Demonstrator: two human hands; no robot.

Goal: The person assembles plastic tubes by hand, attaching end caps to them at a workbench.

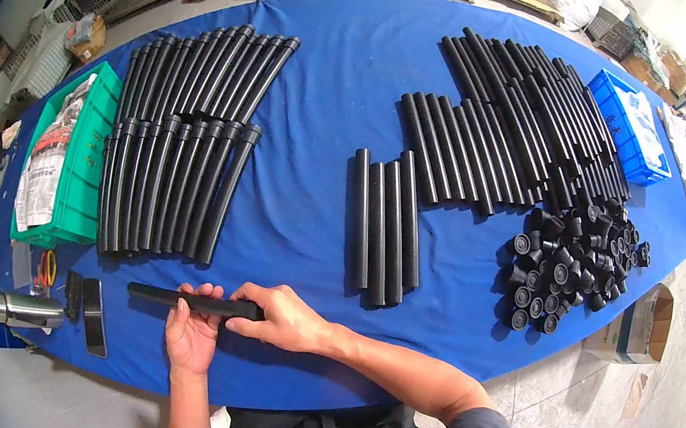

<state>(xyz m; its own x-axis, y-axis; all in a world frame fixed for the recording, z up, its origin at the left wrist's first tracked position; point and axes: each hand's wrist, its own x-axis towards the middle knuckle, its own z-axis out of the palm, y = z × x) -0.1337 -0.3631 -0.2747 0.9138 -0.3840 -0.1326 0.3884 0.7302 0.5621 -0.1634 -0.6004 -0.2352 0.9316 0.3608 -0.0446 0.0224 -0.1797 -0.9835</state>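
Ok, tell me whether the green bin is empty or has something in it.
Not empty: newspaper lies in the green bin. How full it is, I cannot tell, as the paper hides the bottom.

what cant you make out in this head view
- Held tube's right end: covered by the right hand.
- Green crate's contents: newspaper hides whatever lies beneath.
- Bottom of the cap pile: buried under upper caps.
- Writing on the blue crate: too small to read.
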